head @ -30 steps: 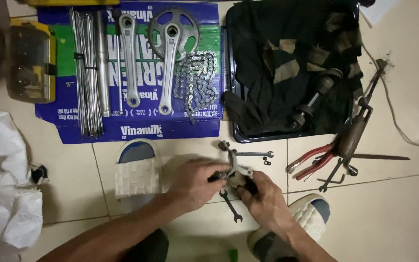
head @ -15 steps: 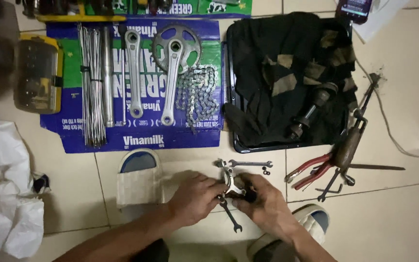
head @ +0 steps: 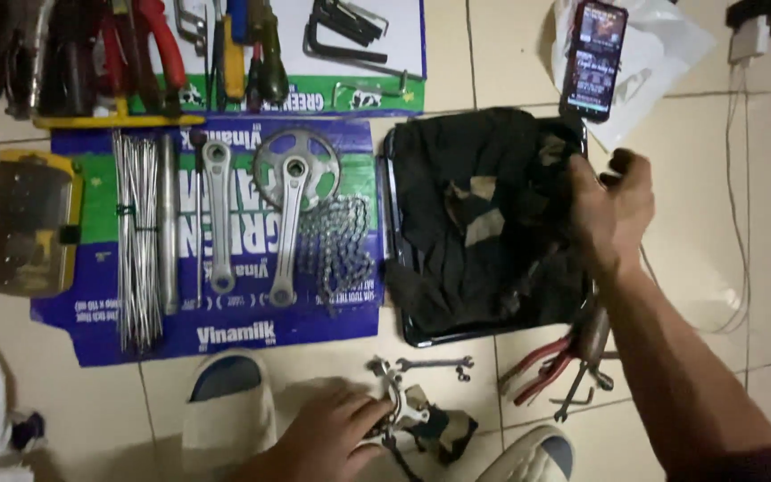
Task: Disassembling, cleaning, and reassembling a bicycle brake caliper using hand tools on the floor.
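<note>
Your right hand (head: 613,210) is stretched out over the right edge of the black tray (head: 421,335), fingers curled into the dark camouflage cloth (head: 484,214) that fills it; the grip looks closed on a fold of that cloth, thumb side toward you, forearm running down to the lower right corner. Your left hand (head: 327,433) sits low in the view, palm down, fingers bent onto a small metal bicycle part (head: 394,402) lying on the tile, with a scrap of the same dark cloth (head: 443,428) touching it on the right. Whether you actually grip the part or only press on it cannot be told.

Just above that part lies a small double-ended wrench (head: 435,364), and to the right, below the tray, red-handled pliers (head: 542,366) beside a dark tool.

Left of the tray, a flattened blue and green carton (head: 225,335) with white lettering serves as a mat. On it, from left: a bundle of spokes (head: 136,241), a metal tube, a crank arm (head: 218,219), a chainring with its crank (head: 292,192), and a heaped chain (head: 341,250). A second flattened carton, white with a green band (head: 350,94), lies above it under hand tools. A phone (head: 593,58) with a lit screen rests on white plastic at the top right. 2 slippers (head: 225,402) flank your left hand.
</note>
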